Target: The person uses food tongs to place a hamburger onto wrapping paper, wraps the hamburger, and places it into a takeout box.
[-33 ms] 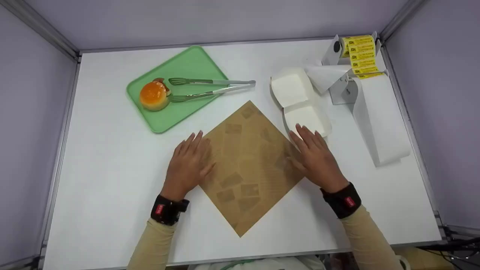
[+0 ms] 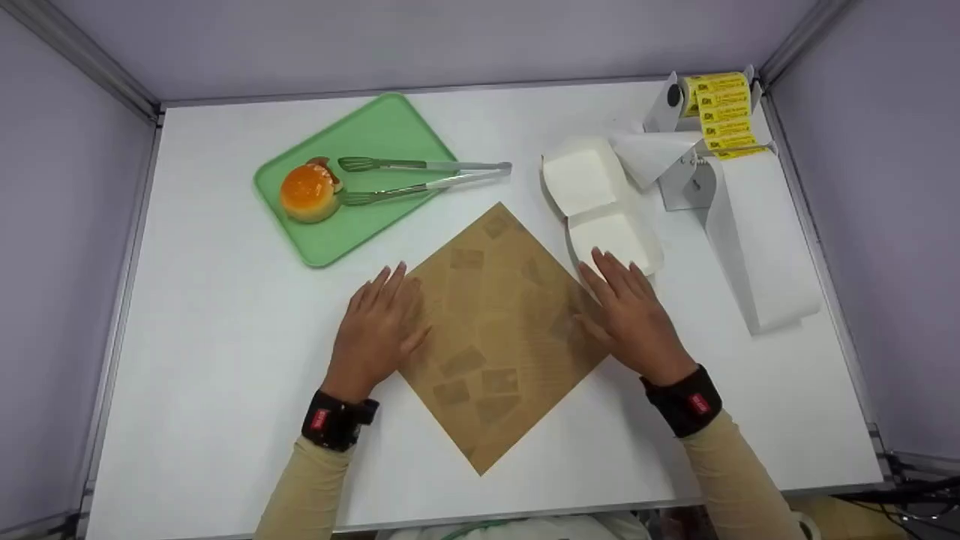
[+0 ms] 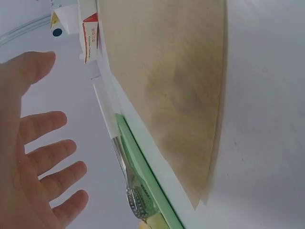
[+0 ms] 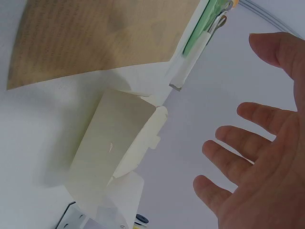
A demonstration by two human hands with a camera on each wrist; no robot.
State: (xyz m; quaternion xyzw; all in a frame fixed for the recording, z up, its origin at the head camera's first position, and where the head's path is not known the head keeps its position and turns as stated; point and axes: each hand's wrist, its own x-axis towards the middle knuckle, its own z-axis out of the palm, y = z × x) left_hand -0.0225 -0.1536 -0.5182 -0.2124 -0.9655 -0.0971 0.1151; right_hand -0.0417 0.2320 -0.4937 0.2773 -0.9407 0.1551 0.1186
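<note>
A brown sheet of printed wrapping paper (image 2: 487, 330) lies flat on the white table, turned like a diamond. Over its left corner is my left hand (image 2: 371, 330), fingers extended and holding nothing; the left wrist view shows these fingers (image 3: 52, 152) apart from the sheet. Above the right corner my right hand (image 2: 634, 322) is spread likewise, its fingers (image 4: 233, 148) clear of the paper in the right wrist view. Just beyond the right fingertips stands a white burger box (image 2: 581, 180) with its lid folded back, partly hidden by that hand.
At the back left, a green tray (image 2: 390, 124) bears a burger (image 2: 309, 193) and metal tongs (image 2: 382, 195) with white handles jutting past its edge. A dispenser (image 2: 686, 184) with a roll of yellow labels (image 2: 724, 112) and a trailing white backing strip (image 2: 772, 247) occupies the right side.
</note>
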